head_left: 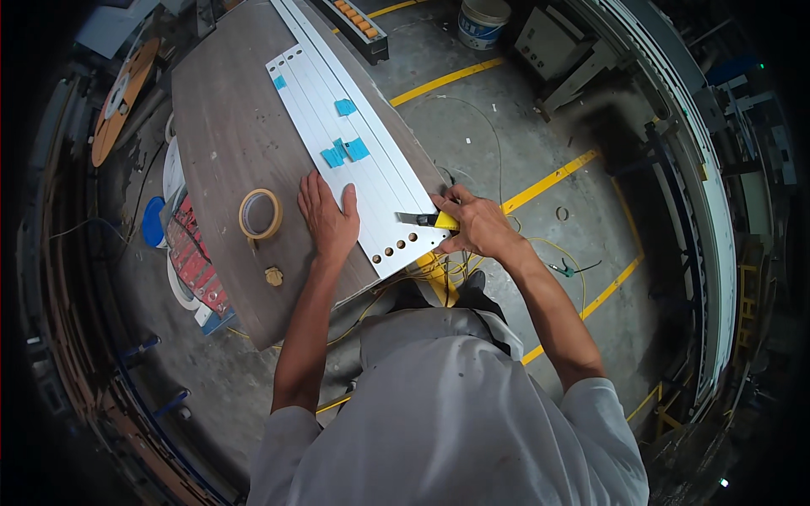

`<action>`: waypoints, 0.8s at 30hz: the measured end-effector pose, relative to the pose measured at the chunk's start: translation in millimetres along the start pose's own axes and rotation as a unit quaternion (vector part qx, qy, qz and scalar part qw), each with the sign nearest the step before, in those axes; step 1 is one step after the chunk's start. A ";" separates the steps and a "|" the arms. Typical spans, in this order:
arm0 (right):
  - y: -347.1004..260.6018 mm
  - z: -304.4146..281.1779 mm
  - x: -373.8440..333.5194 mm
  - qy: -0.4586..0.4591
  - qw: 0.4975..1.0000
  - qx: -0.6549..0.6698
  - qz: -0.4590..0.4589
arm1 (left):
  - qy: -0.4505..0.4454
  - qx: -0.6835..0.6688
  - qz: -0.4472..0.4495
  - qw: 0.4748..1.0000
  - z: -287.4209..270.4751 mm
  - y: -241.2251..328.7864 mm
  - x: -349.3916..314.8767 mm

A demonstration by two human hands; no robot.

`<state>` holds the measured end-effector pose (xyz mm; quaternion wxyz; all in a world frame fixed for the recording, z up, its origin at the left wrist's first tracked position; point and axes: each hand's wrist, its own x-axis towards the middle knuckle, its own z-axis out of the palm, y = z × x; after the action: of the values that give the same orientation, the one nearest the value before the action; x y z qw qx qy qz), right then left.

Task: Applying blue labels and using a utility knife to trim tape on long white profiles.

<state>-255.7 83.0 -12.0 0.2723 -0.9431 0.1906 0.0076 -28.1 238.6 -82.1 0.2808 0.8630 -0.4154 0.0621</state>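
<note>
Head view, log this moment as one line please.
left hand: flat on white panel | right hand: holds yellow utility knife, blade on panel | tape roll: on table

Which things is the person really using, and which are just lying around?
In use:
- long white metal panel with round holes, pressed flat by the left hand
- yellow-handled utility knife, gripped by the right hand

Lying about:
- ring-shaped roll of tan tape on the brown wooden table
- white plastic bucket on the floor
- orange cable reel

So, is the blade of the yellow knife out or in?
Out. A dark blade sticks out of the yellow knife in the right hand, with its tip on the white panel.
</note>
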 end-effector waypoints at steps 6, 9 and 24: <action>-14.3 -3.2 -34.8 0.112 0.976 0.129 0.136 | 0.057 0.060 0.001 0.997 -10.7 11.2 15.5; -14.6 10.8 -77.8 0.173 0.902 0.302 0.258 | 0.014 0.067 0.117 0.991 -19.4 44.1 46.0; -77.4 22.0 -82.8 0.123 0.950 0.101 0.268 | -0.122 0.060 0.253 0.958 16.2 45.4 72.2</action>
<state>-302.3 184.1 18.6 0.3287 -0.8184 0.4681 -0.0549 -17.5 158.1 -51.4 0.1507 0.7458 -0.6470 0.0499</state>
